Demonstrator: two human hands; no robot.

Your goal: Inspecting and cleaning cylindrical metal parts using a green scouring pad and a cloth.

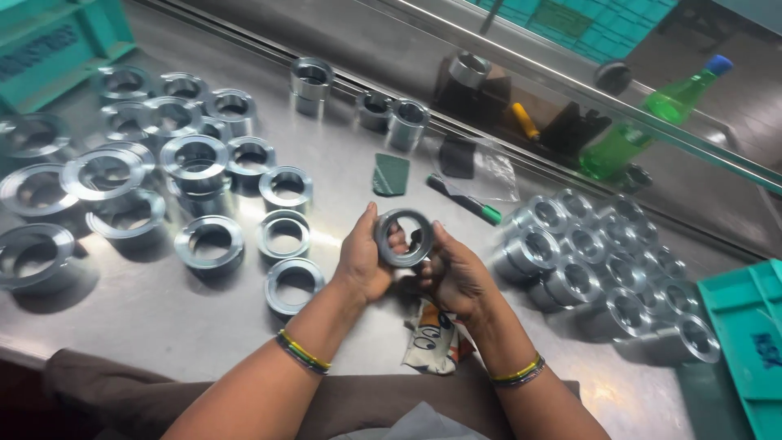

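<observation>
Nearest you, a brown cloth [163,383] hangs over the counter [163,326] edge, and your two forearms cross it. Your left hand [364,262] and right hand [456,275] meet above the counter, both grips closed on one steel ring [403,237], held upright with its bore facing you; left fingers clasp its left rim, right fingers its right.

Just below the grip lies a printed rag [432,338], partly under your right wrist. Left of the grip, three rings [287,236] lie flat in a column, the closest just beside your left wrist. Beyond them a larger spread of wide flanged rings [106,175] fills the counter's left part, some stacked. Right of the grip, a dense cluster of sleeves [603,265] lies near your right hand.

Past the grip lie a green pad [391,174], a green-tipped marker [464,200] and a clear bag [489,167]. Farther off, a rail [244,37] crosses the counter, with a green bottle [643,122] behind it. Teal bins stand at the far left [57,41] and near right [745,342].

Bare counter shows below the left rings, between the cloth and your left arm.
</observation>
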